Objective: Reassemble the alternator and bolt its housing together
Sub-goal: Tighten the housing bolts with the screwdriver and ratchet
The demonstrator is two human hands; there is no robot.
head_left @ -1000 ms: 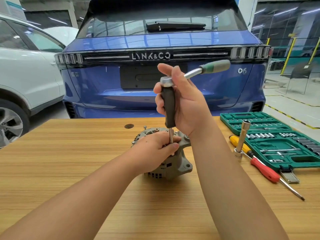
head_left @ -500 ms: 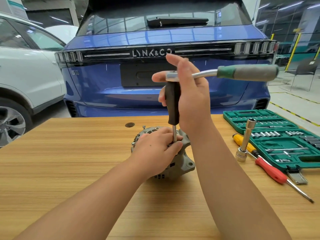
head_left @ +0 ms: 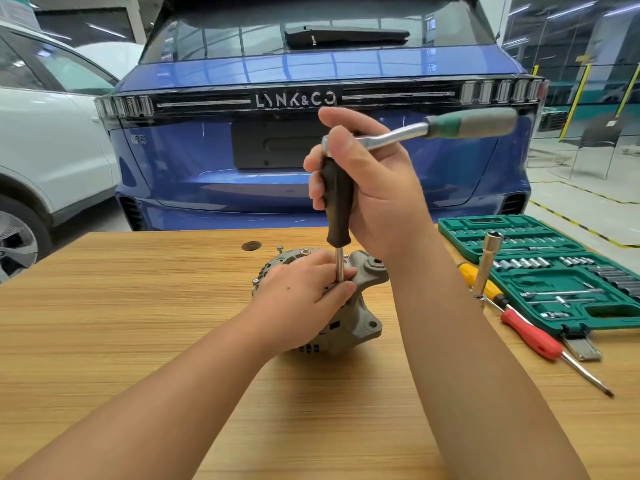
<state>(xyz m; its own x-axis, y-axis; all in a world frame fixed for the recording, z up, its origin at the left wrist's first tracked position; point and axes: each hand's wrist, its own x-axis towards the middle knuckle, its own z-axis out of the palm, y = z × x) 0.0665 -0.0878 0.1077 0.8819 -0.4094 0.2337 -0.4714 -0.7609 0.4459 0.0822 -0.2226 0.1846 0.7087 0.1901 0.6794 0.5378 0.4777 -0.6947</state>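
The grey cast-metal alternator [head_left: 349, 306] sits near the middle of the wood-grain worktop [head_left: 104, 341], small bolts [head_left: 255, 281] standing up around its finned rim. The left hand [head_left: 304, 299] lies over its top, hiding much of the housing, with fingers curled around the thin steel shaft of the driver [head_left: 337, 202] where it meets the casing. The right hand [head_left: 374, 188] grips the driver's dark, upright handle from the side, and a ratchet [head_left: 450, 128] with a green-and-grey grip juts right from the top of the driver. To the right lie an open green socket case [head_left: 554, 271], a leaning metal socket extension [head_left: 486, 265] and a red-and-yellow-handled screwdriver [head_left: 530, 334]. Beyond the worktop stands a blue car [head_left: 207, 168], a white car [head_left: 52, 150] beside it.
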